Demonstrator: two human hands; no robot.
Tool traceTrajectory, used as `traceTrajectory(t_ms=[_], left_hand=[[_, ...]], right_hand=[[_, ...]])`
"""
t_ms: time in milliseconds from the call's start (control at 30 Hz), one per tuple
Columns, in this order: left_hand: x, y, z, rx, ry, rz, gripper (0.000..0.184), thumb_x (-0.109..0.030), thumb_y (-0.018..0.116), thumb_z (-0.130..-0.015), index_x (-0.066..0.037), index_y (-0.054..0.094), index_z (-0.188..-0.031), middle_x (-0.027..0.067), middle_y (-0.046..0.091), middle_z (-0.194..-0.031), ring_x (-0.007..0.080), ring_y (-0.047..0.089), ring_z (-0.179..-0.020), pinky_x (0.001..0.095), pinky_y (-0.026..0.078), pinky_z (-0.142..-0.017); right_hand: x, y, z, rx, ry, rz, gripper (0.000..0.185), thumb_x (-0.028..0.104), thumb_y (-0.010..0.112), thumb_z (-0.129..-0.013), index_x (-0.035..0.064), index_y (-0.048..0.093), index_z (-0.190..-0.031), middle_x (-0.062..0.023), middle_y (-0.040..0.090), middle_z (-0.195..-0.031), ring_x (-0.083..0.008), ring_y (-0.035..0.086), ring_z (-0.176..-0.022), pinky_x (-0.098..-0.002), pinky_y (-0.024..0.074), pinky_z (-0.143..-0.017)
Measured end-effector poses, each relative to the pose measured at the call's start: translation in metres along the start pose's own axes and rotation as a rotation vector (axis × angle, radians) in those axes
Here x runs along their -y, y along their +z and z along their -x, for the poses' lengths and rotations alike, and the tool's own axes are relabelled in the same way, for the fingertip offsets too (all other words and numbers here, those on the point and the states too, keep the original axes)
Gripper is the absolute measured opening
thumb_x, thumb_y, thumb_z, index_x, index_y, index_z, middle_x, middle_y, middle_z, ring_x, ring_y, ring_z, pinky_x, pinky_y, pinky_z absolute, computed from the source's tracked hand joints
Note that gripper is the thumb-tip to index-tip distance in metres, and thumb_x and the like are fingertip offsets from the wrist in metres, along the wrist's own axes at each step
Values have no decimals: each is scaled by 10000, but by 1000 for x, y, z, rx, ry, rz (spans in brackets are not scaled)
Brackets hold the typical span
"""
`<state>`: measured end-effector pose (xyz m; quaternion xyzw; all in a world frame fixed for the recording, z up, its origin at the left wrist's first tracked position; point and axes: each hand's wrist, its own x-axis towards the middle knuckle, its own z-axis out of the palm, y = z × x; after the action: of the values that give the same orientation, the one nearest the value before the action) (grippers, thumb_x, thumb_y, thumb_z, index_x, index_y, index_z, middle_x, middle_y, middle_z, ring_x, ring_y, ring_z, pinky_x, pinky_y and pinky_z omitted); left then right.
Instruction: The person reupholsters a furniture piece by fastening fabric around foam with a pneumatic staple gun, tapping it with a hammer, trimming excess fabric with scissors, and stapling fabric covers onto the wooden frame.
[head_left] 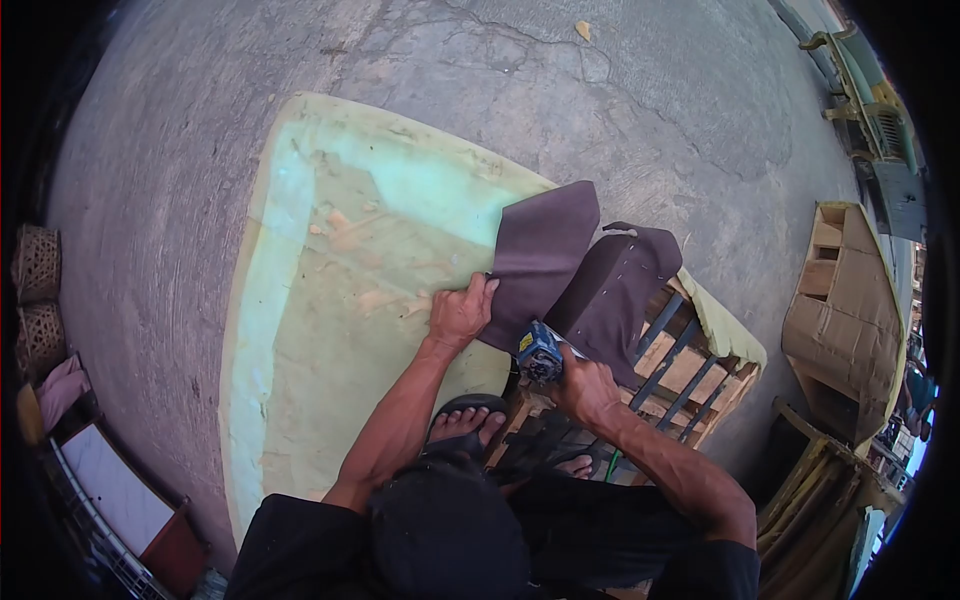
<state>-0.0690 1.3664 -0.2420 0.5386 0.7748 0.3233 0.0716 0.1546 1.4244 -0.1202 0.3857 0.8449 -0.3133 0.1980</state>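
Note:
A dark brown-purple sheet of upholstery fabric (545,240) is draped over a wooden frame (720,385) with black straps. My left hand (463,312) pinches the fabric's left edge between thumb and fingers. In my right hand (585,385) is a blue staple gun (540,352), its nose close to the fabric's lower edge; whether it touches cannot be made out. A row of small pale marks, like staples, runs along the folded right part of the fabric (620,275). Yellowish foam (715,310) shows at the frame's right edge.
A large pale green and yellow foam sheet (340,400) lies on the concrete floor (420,60) under my left arm. At the right stands a cardboard-covered wooden frame (840,320). Woven baskets (38,300) and a white-topped panel (115,490) are at the left.

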Motion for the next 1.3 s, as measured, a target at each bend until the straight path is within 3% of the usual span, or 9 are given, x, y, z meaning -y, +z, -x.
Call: traceTrajectory(t_ms=[433, 567, 600, 700, 833, 1000, 1067, 1300], left_hand=[[-5, 1, 0, 29, -28, 42, 248, -247, 594, -970, -94, 519, -790, 129, 549, -474, 356, 585, -436, 480, 461, -450], [3, -4, 1, 18, -40, 38, 240, -245, 592, -969, -93, 517, -800, 130, 546, -471, 364, 584, -444, 488, 462, -455], [4, -3, 1, 37, -52, 71, 237, -244, 593, -969, -92, 517, -803, 132, 545, -471, 367, 586, -448, 491, 462, -456], [3, -1, 2, 30, -52, 94, 233, -240, 592, -969, -92, 517, -805, 134, 540, -469, 370, 586, -452, 497, 462, -456], [0, -5, -2, 17, -35, 108, 233, -211, 588, -975, -79, 517, -796, 132, 520, -466, 370, 563, -440, 488, 441, -451], [1, -7, -2, 24, -43, 128, 232, -212, 586, -976, -84, 514, -796, 135, 513, -462, 370, 561, -436, 480, 439, -441], [0, -6, -5, 20, -35, 120, 230, -209, 587, -975, -84, 514, -795, 136, 509, -460, 371, 561, -436, 478, 437, -436], [1, -7, -7, 26, -40, 121, 233, -243, 580, -974, -96, 524, -802, 133, 534, -468, 368, 581, -449, 495, 463, -459]], right_hand=[[-10, 4, 4, -42, -49, 37, 595, 192, 711, -740, -42, 487, -1238, -281, 660, -758, -475, 654, -721, -550, 528, -710], [-6, -11, 8, -36, 50, -56, 497, 168, 702, -748, 8, 534, -1187, -288, 664, -784, -480, 656, -773, -535, 541, -711], [-14, -7, 8, -45, 41, -21, 531, 216, 708, -768, 5, 507, -1212, -268, 675, -769, -460, 668, -786, -535, 528, -765], [-11, -17, 12, -43, 32, -57, 532, 215, 702, -769, 5, 509, -1218, -281, 670, -769, -469, 665, -790, -538, 529, -770], [-7, -4, 5, -27, 10, 50, 544, 205, 708, -769, 10, 511, -1238, -299, 661, -764, -481, 662, -760, -543, 532, -729], [-6, -8, 0, -43, -20, -32, 550, 221, 708, -773, 15, 507, -1242, -294, 666, -772, -490, 659, -751, -551, 530, -729], [1, -9, -5, -71, 61, -19, 450, 145, 687, -743, 47, 556, -1162, -288, 660, -777, -491, 646, -773, -545, 531, -724], [-3, -12, -5, -112, 14, -30, 420, 141, 692, -759, 34, 569, -1146, -279, 664, -769, -472, 655, -758, -530, 542, -700]])
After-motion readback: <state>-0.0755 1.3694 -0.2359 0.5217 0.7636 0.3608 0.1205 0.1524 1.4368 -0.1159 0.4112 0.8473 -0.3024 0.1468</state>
